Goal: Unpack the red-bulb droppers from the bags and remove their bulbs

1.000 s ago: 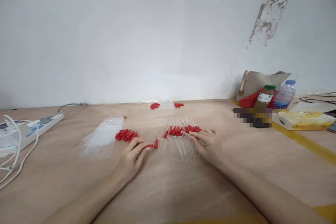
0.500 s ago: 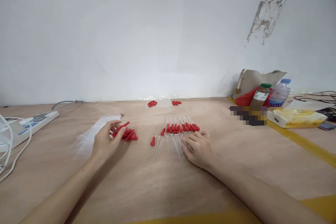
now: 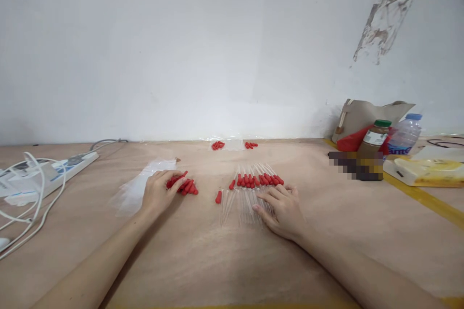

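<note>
A row of clear glass droppers [image 3: 250, 190] with red rubber bulbs lies on the wooden table [image 3: 217, 251] ahead of me. My right hand [image 3: 281, 210] rests flat on their glass ends, fingers stretched out. One separate dropper with a red bulb [image 3: 218, 197] lies at the row's left end. A pile of loose red bulbs [image 3: 186, 186] sits further left. My left hand [image 3: 157, 193] is on that pile, fingers curled over a few bulbs.
Clear plastic bags [image 3: 136, 188] lie left of the pile. A white power strip with cables [image 3: 43, 178] is at far left. More red bulbs [image 3: 234, 145] lie by the wall. A bag, a jar [image 3: 373, 142], a bottle [image 3: 404, 137] and a tissue pack [image 3: 427, 171] stand at right.
My left hand left the single dropper, moved left to the loose bulb pile and settled on it. My right hand slid down onto the glass ends of the row.
</note>
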Available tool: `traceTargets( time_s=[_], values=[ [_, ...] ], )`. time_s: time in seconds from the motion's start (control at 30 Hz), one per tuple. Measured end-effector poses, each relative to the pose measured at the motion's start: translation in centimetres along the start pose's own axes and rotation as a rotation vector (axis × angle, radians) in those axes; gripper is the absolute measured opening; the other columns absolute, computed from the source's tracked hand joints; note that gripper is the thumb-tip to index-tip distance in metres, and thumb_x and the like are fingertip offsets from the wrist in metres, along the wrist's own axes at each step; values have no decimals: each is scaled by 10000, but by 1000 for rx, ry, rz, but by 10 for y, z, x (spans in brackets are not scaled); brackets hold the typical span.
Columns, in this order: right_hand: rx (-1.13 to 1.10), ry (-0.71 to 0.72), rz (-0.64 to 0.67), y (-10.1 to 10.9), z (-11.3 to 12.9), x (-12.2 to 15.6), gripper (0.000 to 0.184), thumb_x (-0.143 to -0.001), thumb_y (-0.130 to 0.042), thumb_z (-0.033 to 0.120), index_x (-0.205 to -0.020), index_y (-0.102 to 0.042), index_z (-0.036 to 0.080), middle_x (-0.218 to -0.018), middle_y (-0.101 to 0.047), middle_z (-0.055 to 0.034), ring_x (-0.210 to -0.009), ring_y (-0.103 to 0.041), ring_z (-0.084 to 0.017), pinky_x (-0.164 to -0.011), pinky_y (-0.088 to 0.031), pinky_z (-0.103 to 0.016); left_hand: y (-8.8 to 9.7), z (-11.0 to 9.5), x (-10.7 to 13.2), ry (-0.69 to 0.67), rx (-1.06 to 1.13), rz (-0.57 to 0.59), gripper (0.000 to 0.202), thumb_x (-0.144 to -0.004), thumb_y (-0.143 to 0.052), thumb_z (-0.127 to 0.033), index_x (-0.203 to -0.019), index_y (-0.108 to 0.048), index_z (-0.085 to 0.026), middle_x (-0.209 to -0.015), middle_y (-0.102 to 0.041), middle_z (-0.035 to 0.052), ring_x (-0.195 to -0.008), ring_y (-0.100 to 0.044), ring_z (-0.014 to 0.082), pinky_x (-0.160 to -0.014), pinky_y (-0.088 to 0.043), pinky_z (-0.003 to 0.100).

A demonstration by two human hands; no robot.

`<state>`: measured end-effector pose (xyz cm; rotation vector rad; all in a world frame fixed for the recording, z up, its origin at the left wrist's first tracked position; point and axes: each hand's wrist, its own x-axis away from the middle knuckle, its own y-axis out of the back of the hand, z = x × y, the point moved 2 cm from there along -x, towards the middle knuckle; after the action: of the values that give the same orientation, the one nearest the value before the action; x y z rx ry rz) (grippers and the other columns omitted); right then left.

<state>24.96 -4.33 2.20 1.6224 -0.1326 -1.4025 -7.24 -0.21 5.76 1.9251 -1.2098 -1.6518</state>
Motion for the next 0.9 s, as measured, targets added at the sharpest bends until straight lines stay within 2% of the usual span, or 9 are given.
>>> traceTargets(
  time_s=[0.13,0.3,0.53,0.63,0.7,0.73,0.8,0.87,0.9],
  values=[
    [-8,-21,-24,-2,-3,0,234,-814,-498,405,-842,-645,226,-788,-650,-26,-763,-499,-158,-793,-227,-346,-4,6,-3,-13,-77,-13,254,-796,-474,-420,-859,-641,-239,-867,-664,22,-805,-564,208,-765,-391,324],
    [-21,-42,-1,-4,-6,0,216,-825,-488,380,-816,-643,229,-788,-660,-20,-762,-501,-162,-797,-216,-358,-6,10,-4,22,-117,42,275,-801,-457,-448,-834,-646,-250,-841,-664,12,-782,-558,202,-751,-385,317],
    [-36,-84,9,-4,-8,-1,226,-838,-475,361,-780,-646,227,-747,-660,-13,-745,-503,-154,-789,-216,-352,-5,11,-2,-9,-96,-18,270,-823,-436,-406,-843,-643,-234,-878,-645,26,-829,-543,209,-760,-382,321],
    [-44,-99,7,-3,-8,-2,225,-839,-477,356,-771,-648,228,-734,-657,-9,-738,-501,-147,-788,-213,-345,-1,1,0,-46,-115,-138,245,-815,-460,-386,-856,-640,-226,-897,-622,38,-868,-530,219,-810,-363,344],
    [-51,-105,10,-3,-9,-2,221,-837,-480,351,-765,-648,227,-723,-653,-9,-733,-497,-144,-783,-211,-341,0,-16,0,-114,-115,-163,222,-813,-465,-358,-840,-640,-224,-907,-606,44,-900,-515,225,-835,-343,362],
    [-56,-109,14,-3,-9,-2,221,-837,-480,349,-758,-648,228,-718,-651,-8,-730,-495,-143,-782,-209,-339,-1,-27,-1,-155,-107,-123,213,-812,-462,-346,-821,-640,-228,-911,-600,44,-915,-506,226,-839,-334,369],
    [-67,-118,28,-2,-9,-2,225,-841,-475,340,-744,-645,230,-708,-647,-2,-729,-489,-139,-779,-205,-334,-9,-52,-5,-218,-87,67,209,-805,-463,-352,-771,-634,-237,-915,-590,37,-933,-491,233,-839,-317,390],
    [-75,-135,44,-2,-10,-2,242,-849,-462,332,-723,-640,227,-691,-637,-1,-728,-483,-136,-777,-202,-329,-22,-73,-10,-206,-35,280,203,-777,-494,-393,-789,-627,-240,-943,-577,40,-940,-481,236,-848,-306,402],
    [-76,-143,49,-2,-10,-2,256,-853,-454,329,-709,-637,222,-678,-631,-2,-723,-480,-134,-774,-201,-326,-29,-83,-13,-201,-23,329,213,-752,-519,-423,-760,-625,-239,-916,-578,42,-925,-484,238,-829,-316,400]
  ],
)
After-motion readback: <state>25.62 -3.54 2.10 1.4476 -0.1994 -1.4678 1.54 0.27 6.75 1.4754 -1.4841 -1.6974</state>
